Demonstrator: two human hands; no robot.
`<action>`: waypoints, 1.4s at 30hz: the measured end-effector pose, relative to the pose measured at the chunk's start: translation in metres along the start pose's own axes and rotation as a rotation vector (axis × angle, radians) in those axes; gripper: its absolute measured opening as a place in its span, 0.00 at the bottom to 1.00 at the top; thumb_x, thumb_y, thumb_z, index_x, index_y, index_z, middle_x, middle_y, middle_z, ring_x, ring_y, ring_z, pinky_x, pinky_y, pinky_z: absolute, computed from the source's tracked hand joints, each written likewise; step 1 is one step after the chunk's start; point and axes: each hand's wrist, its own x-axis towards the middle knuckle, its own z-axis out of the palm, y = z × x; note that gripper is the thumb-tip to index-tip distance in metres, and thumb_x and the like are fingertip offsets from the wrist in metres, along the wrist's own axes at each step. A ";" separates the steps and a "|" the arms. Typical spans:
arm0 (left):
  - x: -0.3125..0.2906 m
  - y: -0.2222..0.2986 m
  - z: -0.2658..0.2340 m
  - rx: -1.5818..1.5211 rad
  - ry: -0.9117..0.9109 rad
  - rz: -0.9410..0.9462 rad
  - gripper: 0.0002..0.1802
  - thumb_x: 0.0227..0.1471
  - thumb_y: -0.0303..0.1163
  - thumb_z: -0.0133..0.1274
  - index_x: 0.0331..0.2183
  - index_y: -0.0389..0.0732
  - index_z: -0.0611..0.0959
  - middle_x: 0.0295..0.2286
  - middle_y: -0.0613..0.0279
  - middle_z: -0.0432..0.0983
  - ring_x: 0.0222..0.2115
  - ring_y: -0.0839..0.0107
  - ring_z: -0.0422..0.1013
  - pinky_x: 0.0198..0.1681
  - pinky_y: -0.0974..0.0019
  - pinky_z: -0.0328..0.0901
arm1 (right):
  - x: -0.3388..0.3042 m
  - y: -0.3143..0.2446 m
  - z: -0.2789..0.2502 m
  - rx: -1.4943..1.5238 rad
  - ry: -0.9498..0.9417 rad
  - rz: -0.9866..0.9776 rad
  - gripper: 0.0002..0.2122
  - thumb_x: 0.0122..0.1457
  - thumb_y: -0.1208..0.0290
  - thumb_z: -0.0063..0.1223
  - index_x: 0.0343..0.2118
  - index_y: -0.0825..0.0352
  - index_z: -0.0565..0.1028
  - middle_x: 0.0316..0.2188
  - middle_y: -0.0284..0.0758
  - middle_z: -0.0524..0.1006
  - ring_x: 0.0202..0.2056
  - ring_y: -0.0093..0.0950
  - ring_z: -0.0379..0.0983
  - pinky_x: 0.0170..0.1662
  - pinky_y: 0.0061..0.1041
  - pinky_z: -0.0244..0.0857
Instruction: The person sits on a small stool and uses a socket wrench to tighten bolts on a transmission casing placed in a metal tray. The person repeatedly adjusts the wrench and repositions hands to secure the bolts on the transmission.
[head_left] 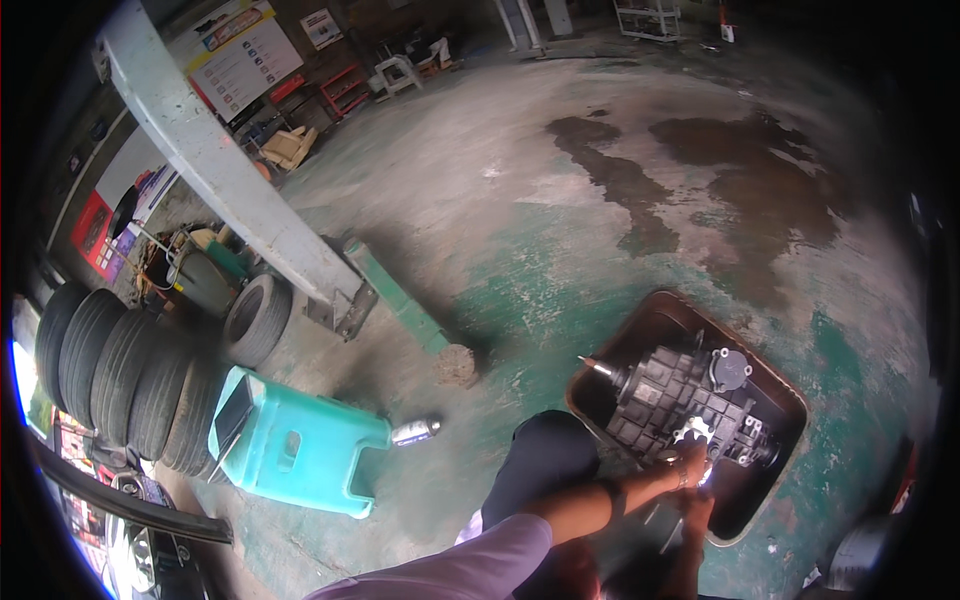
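A grey metal gearbox [655,395] lies in a brown, deep-sided tray [790,480] on the floor, with a shaft [603,368] jutting over the tray's left rim. My left hand [690,466] is at the near side of the gearbox, fingers closed, next to a brightly lit metal part [692,430] washed out by glare. Just below it, my right hand [698,512] is also closed, close to the left fingers. What either hand grips is too small and bright to make out. Thin rods [668,538] show beside my right hand. A round cover [731,370] sits on the gearbox's far side.
A turquoise plastic stool [310,445] lies on its side to the left, near a small can [416,431]. Behind it stand several tyres [120,370]. A grey lift post [220,185] with a green arm [400,297] rises at left. Dark wet stains [750,190] mark the far floor.
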 end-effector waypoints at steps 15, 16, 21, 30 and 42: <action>0.051 -0.012 0.084 -0.093 0.119 0.037 0.21 0.32 0.37 0.58 0.32 0.38 0.79 0.26 0.44 0.76 0.31 0.46 0.73 0.37 0.52 0.68 | -0.008 -0.092 0.000 0.145 -0.183 0.326 0.10 0.54 0.66 0.53 0.27 0.69 0.74 0.21 0.30 0.74 0.22 0.18 0.68 0.26 0.19 0.63; 0.052 -0.011 0.085 -0.088 0.159 0.057 0.22 0.32 0.37 0.58 0.33 0.37 0.79 0.26 0.45 0.76 0.31 0.47 0.73 0.38 0.52 0.68 | -0.011 -0.098 0.003 0.255 -0.144 0.470 0.10 0.55 0.65 0.53 0.25 0.68 0.74 0.17 0.30 0.72 0.20 0.16 0.66 0.22 0.18 0.59; 0.050 -0.002 0.063 0.083 -0.107 -0.085 0.36 0.41 0.47 0.55 0.49 0.32 0.70 0.43 0.43 0.72 0.45 0.50 0.69 0.50 0.53 0.60 | -0.046 -0.121 -0.020 0.062 -0.227 0.750 0.21 0.53 0.50 0.56 0.26 0.69 0.75 0.16 0.29 0.70 0.17 0.18 0.63 0.21 0.19 0.57; 0.037 0.019 0.017 0.125 -0.105 -0.017 0.33 0.38 0.46 0.58 0.41 0.28 0.75 0.41 0.38 0.72 0.45 0.47 0.68 0.52 0.54 0.60 | -0.092 -0.114 -0.041 0.352 -0.123 1.013 0.26 0.53 0.42 0.50 0.22 0.66 0.74 0.14 0.27 0.68 0.16 0.17 0.62 0.18 0.17 0.53; 0.076 -0.018 0.072 -0.081 -0.034 0.076 0.15 0.40 0.37 0.54 0.29 0.35 0.77 0.23 0.50 0.75 0.23 0.60 0.71 0.27 0.61 0.65 | -0.131 0.019 -0.030 0.263 -0.035 0.694 0.17 0.60 0.55 0.45 0.21 0.62 0.67 0.13 0.29 0.65 0.11 0.18 0.54 0.11 0.17 0.44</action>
